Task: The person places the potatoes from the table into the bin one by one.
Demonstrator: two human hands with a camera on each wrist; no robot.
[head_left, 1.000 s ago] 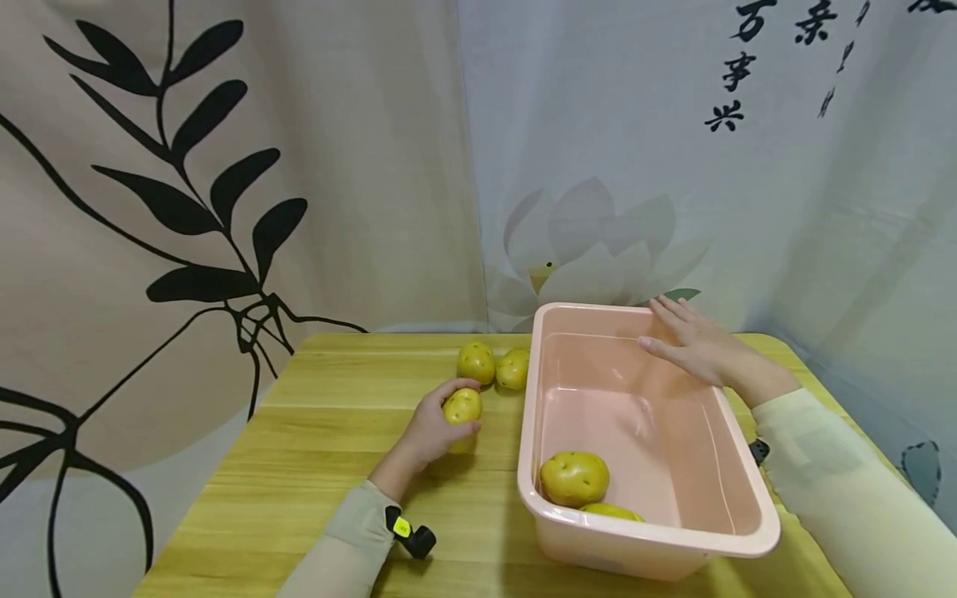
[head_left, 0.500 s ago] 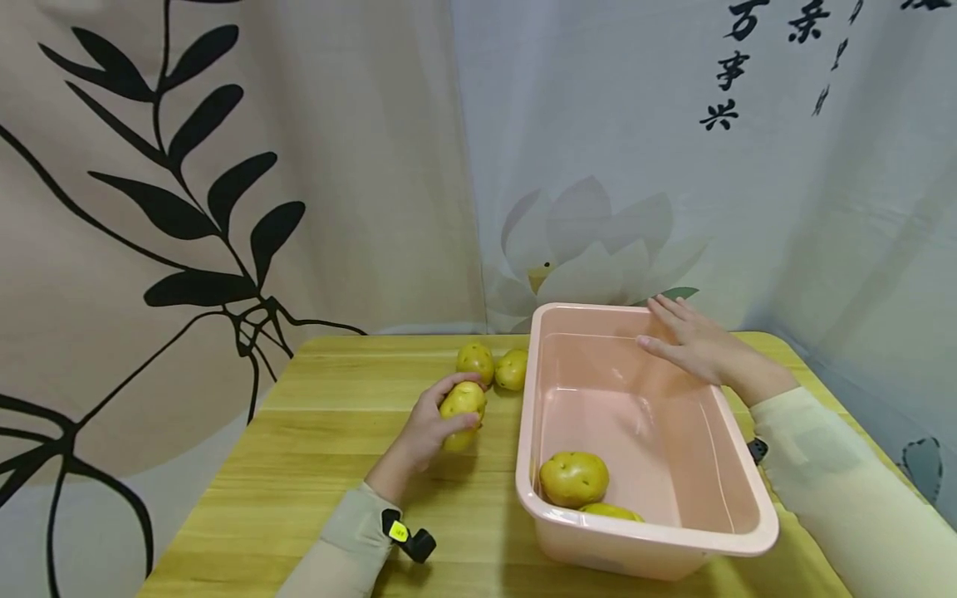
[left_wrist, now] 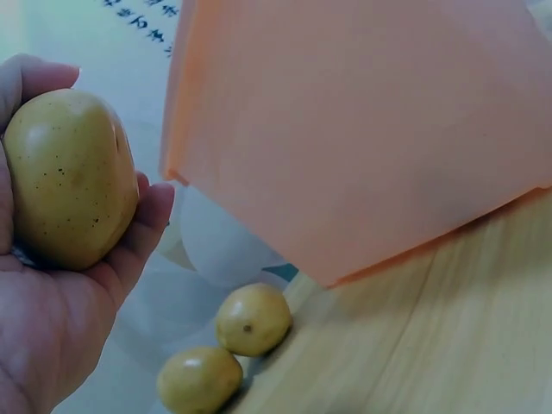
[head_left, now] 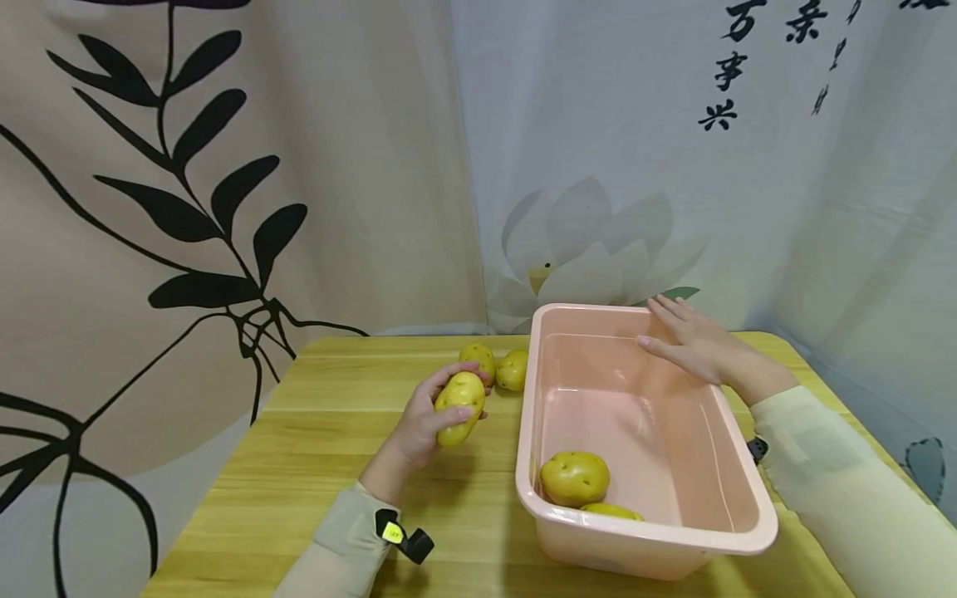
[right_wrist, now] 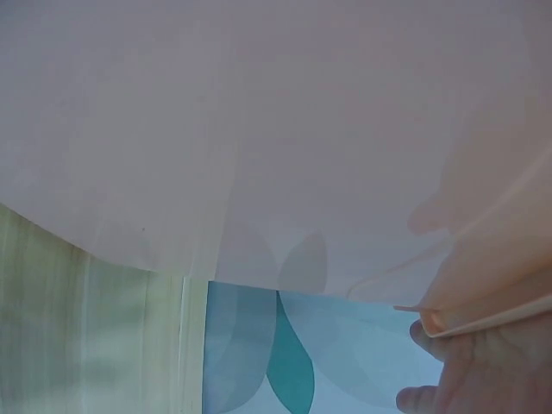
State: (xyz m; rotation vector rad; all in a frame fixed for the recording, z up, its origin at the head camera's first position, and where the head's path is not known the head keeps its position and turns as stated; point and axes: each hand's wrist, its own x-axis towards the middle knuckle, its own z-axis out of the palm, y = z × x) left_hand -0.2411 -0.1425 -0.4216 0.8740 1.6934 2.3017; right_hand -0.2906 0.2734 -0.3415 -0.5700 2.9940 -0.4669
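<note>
My left hand (head_left: pixel 419 423) holds a yellow potato (head_left: pixel 460 409) above the table, thumb across its near side. The left wrist view shows this potato (left_wrist: pixel 71 177) large, cupped between thumb and fingers. Just beyond the hand, two more potatoes lie on the table: one (head_left: pixel 477 357) partly behind my fingers, the other (head_left: pixel 512 370) beside the pink plastic basin (head_left: pixel 526 432). Inside the basin, at its near left corner, are a potato (head_left: pixel 574 479) and a second one (head_left: pixel 613 511) partly hidden by the rim. My right hand (head_left: pixel 691 342) rests with extended fingers on the basin's far right rim.
The light wooden table (head_left: pixel 359 390) carries everything. A printed cloth (head_left: pixel 374 166) with dark leaves and characters hangs behind its back edge. Tall basin walls stand right of my left hand. Black straps with small devices (head_left: pixel 404 536) sit on the wrists.
My left hand has raised the potato off the table and tilted it slightly, turning more of it into view. The right hand and basin have stayed put.
</note>
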